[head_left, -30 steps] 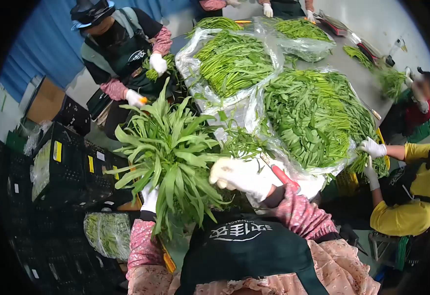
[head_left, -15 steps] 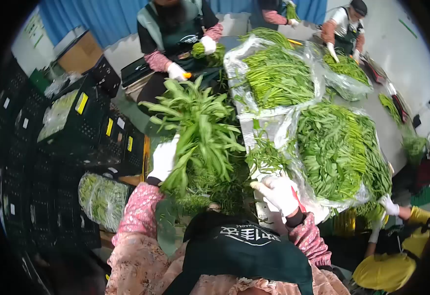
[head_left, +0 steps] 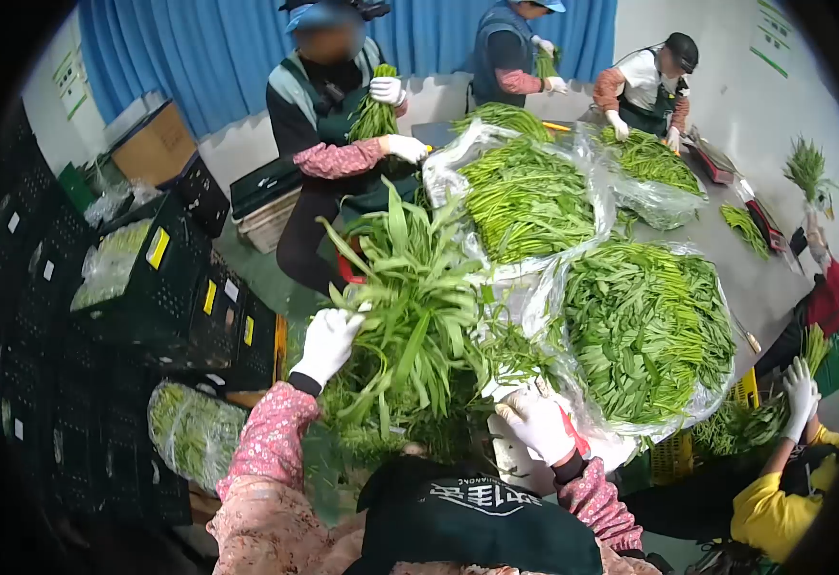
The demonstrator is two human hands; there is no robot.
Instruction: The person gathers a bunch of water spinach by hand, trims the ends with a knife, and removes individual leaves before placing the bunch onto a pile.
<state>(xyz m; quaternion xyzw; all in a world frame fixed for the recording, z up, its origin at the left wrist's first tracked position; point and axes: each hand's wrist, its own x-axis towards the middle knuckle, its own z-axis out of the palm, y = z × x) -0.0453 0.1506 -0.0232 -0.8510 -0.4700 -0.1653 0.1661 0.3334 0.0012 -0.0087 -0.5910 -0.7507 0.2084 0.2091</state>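
Note:
My left hand (head_left: pixel 327 347), in a white glove, grips the left side of a bunch of leafy greens (head_left: pixel 414 302), its fingers curled against the leaves. My right hand (head_left: pixel 538 422), also gloved, is closed around a red-handled tool (head_left: pixel 573 432) at the table's near edge; the tool's tip is hard to make out. Loose leaves (head_left: pixel 513 353) lie just beyond my right hand. To its right, a large pile of greens (head_left: pixel 644 335) rests on clear plastic, with another pile (head_left: pixel 529 196) behind it.
Co-workers stand across the table (head_left: pixel 740 278), handling greens. At the right, a person in yellow (head_left: pixel 783 508) raises gloved hands. Dark crates (head_left: pixel 122 287) are stacked on the left, near a bagged bundle of greens (head_left: pixel 194 426). Cut greens lie below the bunch.
The view has tilted upward. The bunch has shifted right relative to my left hand. The co-worker opposite now holds greens upright, and the person in yellow has raised their hands.

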